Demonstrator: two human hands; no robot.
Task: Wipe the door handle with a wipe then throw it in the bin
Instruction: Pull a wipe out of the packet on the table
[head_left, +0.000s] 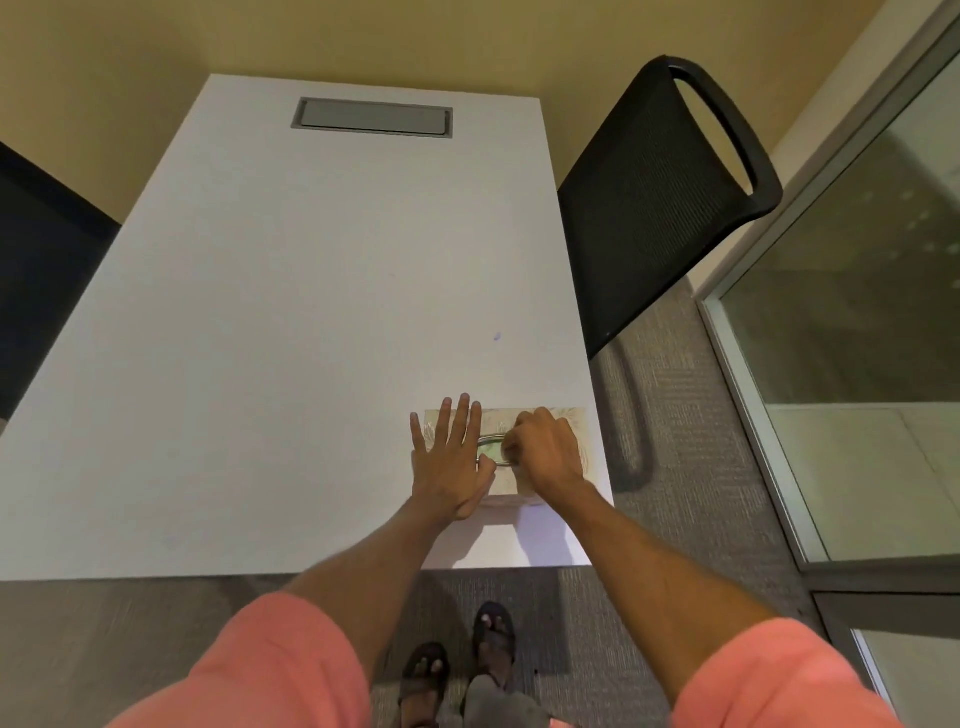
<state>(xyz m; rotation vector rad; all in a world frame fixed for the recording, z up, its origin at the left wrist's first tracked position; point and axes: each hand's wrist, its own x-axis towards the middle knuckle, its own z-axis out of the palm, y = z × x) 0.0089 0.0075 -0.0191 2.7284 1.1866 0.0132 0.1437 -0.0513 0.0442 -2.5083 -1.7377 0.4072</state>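
Your left hand (451, 457) is lying flat, steadying the tissue box (571, 441) on the tabletop (311, 312) while your right hand (545, 452) is pinching at its opening (491, 451) for a wipe.

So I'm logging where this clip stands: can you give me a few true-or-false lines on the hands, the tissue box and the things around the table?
1. The left hand lies flat with fingers spread on the tissue box. True.
2. The right hand hangs away from the box. False: it is curled at the box's oval opening.
3. A black chair stands at the right side of the white table. True.
4. The box sits at the table's far end. False: it is near the front right corner.
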